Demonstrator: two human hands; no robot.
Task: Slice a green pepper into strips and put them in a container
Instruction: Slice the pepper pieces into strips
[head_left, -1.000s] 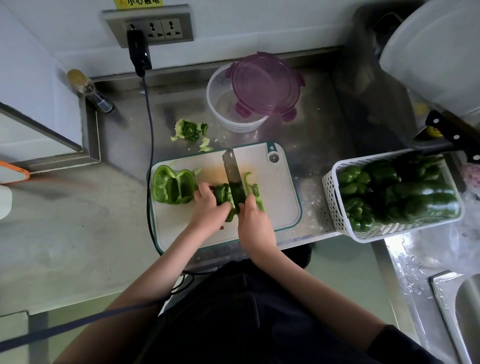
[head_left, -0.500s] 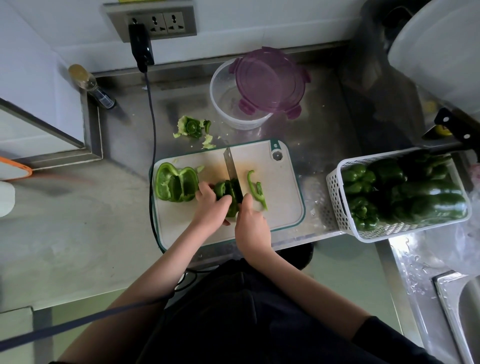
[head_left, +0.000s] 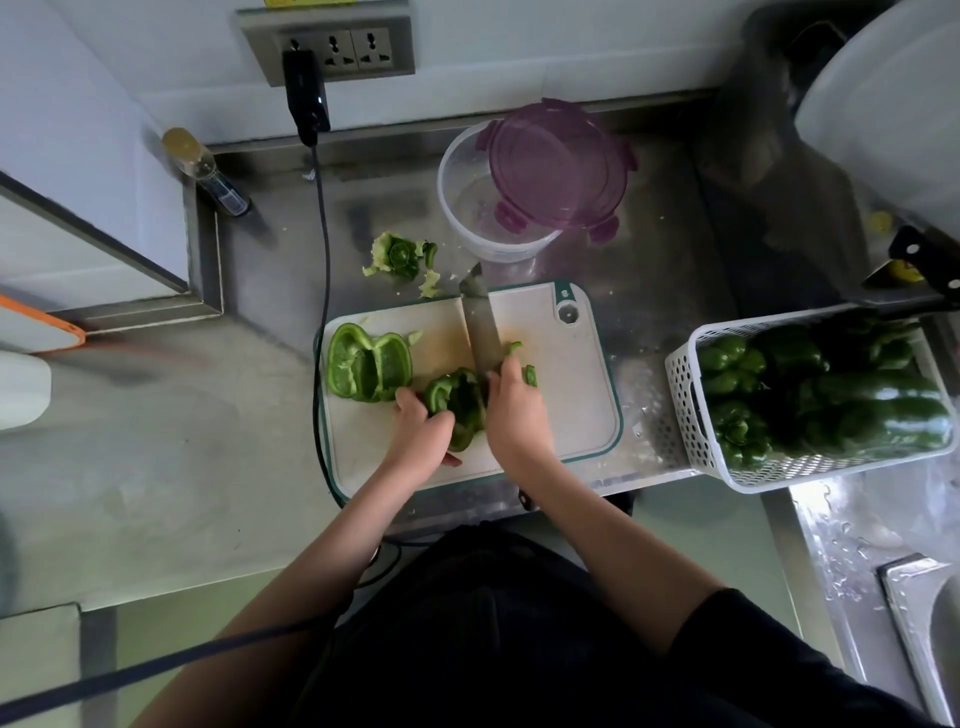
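Head view: left hand (head_left: 423, 434) grip pins pepper piece (head_left: 457, 402) on cutting board (head_left: 566, 395); right hand (head_left: 514, 415) grip wraps knife (head_left: 480, 322). Pepper looks light, crisp, glossy-slippery; best held skin-side, fingertips curled back.

A person with bare forearms wears a dark top (head_left: 467, 639); a dark short sleeve (head_left: 727, 623) shows on the right arm.

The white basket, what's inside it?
The white basket holds whole green peppers, piled together. What lies beneath the top ones, and the basket's floor, is covered.
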